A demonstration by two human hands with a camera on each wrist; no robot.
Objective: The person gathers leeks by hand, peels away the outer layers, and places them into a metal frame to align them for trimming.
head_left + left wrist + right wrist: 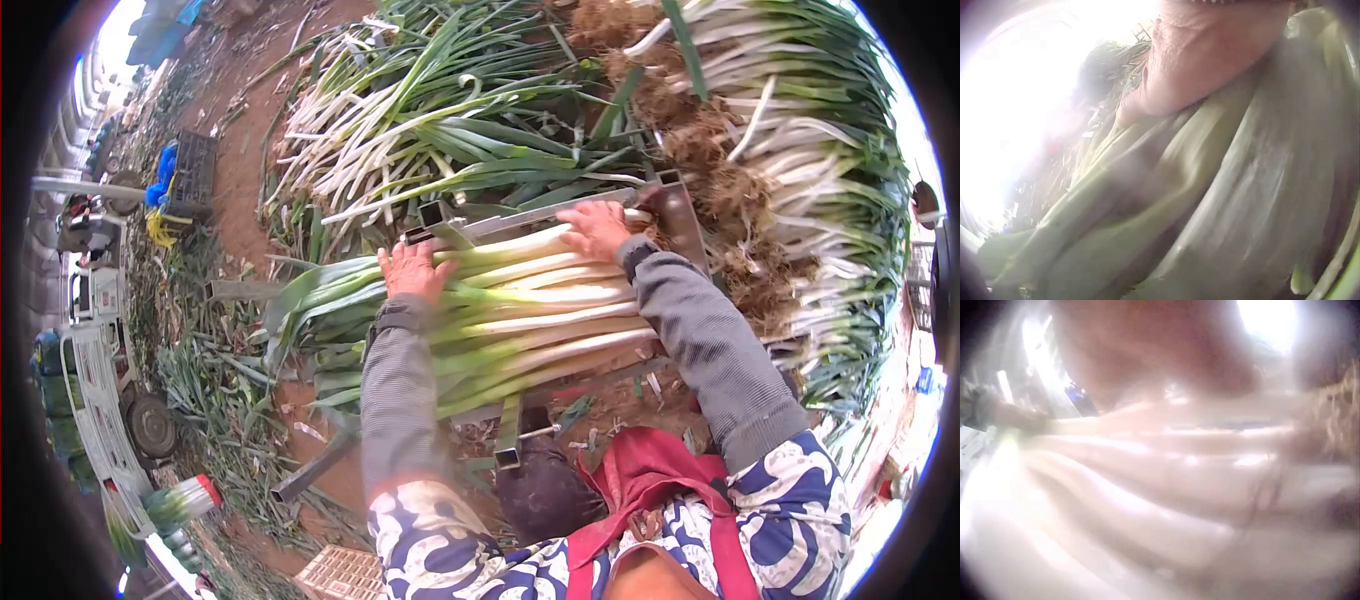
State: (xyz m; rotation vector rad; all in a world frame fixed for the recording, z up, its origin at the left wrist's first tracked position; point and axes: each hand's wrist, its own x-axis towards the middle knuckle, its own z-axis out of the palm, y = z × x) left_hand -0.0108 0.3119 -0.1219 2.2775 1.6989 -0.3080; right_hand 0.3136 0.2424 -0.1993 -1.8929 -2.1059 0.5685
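Observation:
A row of long green onions (545, 300) lies side by side across a metal frame (690, 225), white stalks to the right and green leaves to the left. My left hand (410, 270) rests at the far edge of the row, fingers spread, where the stalks turn green. In the left wrist view its thumb side presses over the pale green leaves (1210, 150). My right hand (598, 228) lies on the farthest white stalks near their root end, fingers pointing left. The right wrist view is blurred, with glossy white stalks (1122, 494) below the hand.
Loose green onions (400, 150) are heaped on the soil beyond the frame. A long stack with brown roots (730, 190) stands at the right. A dark crate (190, 170), a white vehicle (100, 390) and a pale crate (340, 573) are at the left. Leaf scraps litter the ground.

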